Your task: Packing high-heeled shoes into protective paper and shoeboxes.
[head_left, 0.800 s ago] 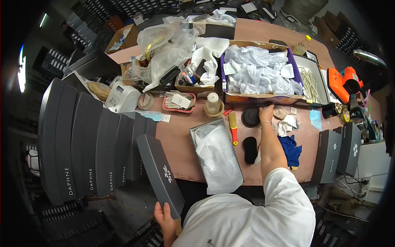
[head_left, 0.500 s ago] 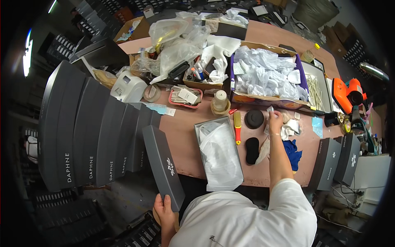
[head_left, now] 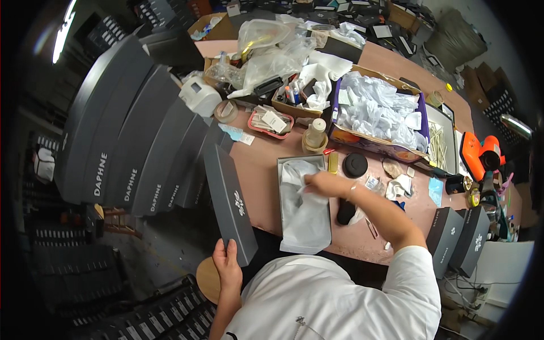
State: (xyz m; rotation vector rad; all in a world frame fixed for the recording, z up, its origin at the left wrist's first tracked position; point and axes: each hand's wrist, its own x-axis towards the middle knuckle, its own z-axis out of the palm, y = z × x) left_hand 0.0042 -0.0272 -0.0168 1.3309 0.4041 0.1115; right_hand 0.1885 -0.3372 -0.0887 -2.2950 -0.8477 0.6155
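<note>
My left hand grips the lower end of a dark grey shoe box lid with a white emblem, held upright at the table's near left edge. Beside it on the table lies an open shoe box, lined with white tissue paper. My right hand is over this box, fingers closed at the tissue; what they pinch is hidden. To its right are a round black tin, a black oval pad partly under my forearm, and a brush whose handle is covered by my hand.
A row of dark shoe boxes stands at left; two more are at the right edge. Behind are a carton of crumpled white paper, a pink basket, a bottle and an orange tool.
My right hand has moved left from beside the round tin to over the open box. The lid stays in my left hand. The whole view has shifted and tilted slightly.
</note>
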